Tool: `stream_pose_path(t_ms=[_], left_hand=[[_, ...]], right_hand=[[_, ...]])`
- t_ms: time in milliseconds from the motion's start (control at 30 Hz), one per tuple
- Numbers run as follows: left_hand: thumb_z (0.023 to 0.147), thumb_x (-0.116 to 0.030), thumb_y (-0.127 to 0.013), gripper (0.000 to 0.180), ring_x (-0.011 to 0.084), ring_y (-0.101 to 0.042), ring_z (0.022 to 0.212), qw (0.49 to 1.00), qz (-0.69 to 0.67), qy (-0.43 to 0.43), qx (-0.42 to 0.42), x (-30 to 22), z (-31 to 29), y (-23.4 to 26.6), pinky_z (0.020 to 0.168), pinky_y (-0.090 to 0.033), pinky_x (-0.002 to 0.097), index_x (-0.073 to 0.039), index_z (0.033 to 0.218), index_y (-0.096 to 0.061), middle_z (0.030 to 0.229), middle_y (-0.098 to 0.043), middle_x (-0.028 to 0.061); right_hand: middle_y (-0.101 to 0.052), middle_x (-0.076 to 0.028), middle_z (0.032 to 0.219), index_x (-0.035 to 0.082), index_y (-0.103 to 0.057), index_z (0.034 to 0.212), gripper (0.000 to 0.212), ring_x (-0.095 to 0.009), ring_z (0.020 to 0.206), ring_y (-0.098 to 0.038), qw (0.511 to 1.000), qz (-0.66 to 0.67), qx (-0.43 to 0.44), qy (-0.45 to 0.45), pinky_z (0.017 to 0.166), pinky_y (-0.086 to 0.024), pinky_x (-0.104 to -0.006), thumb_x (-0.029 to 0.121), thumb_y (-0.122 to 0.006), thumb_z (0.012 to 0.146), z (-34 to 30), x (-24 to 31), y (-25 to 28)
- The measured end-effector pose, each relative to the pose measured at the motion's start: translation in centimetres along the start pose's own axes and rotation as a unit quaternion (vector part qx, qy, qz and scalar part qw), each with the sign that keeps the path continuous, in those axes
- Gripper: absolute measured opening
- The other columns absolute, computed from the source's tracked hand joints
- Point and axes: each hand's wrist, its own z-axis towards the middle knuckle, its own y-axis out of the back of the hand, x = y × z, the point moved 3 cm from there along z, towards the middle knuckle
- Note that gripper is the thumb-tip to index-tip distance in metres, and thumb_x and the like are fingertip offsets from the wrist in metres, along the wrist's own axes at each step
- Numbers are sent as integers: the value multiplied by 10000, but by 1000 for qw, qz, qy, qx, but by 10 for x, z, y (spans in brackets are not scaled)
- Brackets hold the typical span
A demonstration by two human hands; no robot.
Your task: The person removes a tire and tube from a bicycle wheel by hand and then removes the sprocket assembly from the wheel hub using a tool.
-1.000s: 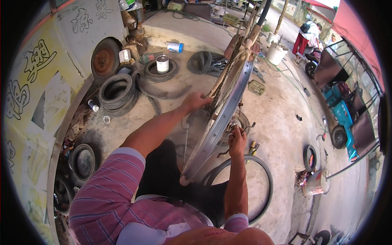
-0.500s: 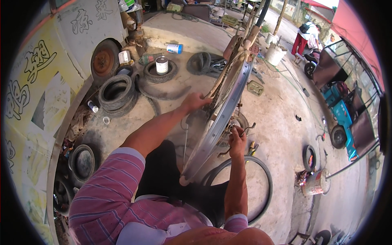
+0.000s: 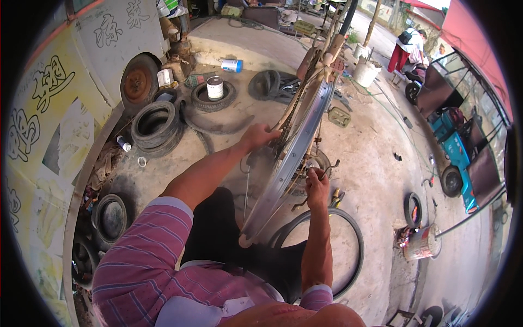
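A bicycle with a bare silver wheel rim [image 3: 294, 158], no tyre on it, stands in front of me, its rim reaching down between my knees. On its left side my left hand [image 3: 259, 137] is closed around a slim part of the bicycle frame [image 3: 287, 113]. Right of the rim, my right hand [image 3: 316, 185] is pinched shut close to the wheel's hub; what its fingertips hold is hidden. A dark bent metal rod [image 3: 333, 167] shows on both sides of that hand. Below, a thin black bicycle tyre [image 3: 360, 240] lies on the ground near my right forearm.
Stacked old tyres [image 3: 155, 125], a white can [image 3: 215, 87] inside a tyre and a blue-and-white can [image 3: 232, 66] lie left. Yellow-handled pliers [image 3: 338, 197] rest beside the thin tyre. At right are a white bucket [image 3: 366, 73], a blue three-wheeled vehicle [image 3: 456, 152] and another person [image 3: 409, 52].
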Motion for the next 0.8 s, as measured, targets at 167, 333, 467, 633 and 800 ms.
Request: stream_pose_path(t_ms=[167,333,467,633,800], left_hand=[[885,-506,-689,545,217,-676,710,1000,10,-6,-4,0,0,1,675,-516,364,37,924,-705,777,-703,158],[883,-499,-678,530,267,-690,793,1000,18,-7,-7,0,-1,2,731,-516,389,27,936,-710,844,-708,194],[880,-497,-676,527,283,-688,822,1000,26,-3,-5,-3,-2,2,755,-513,397,26,937,-712,866,-708,201],[811,-561,-731,608,212,-703,700,999,-12,-23,-22,0,-2,2,665,-518,348,45,856,-702,730,-707,156],[814,-557,-733,600,216,-703,690,1000,-6,-23,-21,8,5,0,650,-516,352,41,846,-704,721,-705,156]], right_hand=[[-519,38,717,118,-595,910,222,-46,521,-413,993,48,-31,-108,417,-283,-216,319,-643,991,3,-1,1],[-529,35,723,127,-585,888,250,-47,513,-414,995,-4,-10,-98,414,-284,-220,347,-636,994,7,-8,2],[-540,29,744,111,-588,911,245,-43,517,-411,1000,-11,18,-17,418,-280,-224,336,-631,998,2,-7,1],[-529,24,742,103,-586,913,262,-46,513,-387,998,31,0,-49,421,-266,-229,347,-625,1001,-5,8,-7],[-477,36,652,128,-539,800,338,-64,470,-361,995,1,-1,-104,418,-266,-237,385,-600,1010,6,0,-6]])
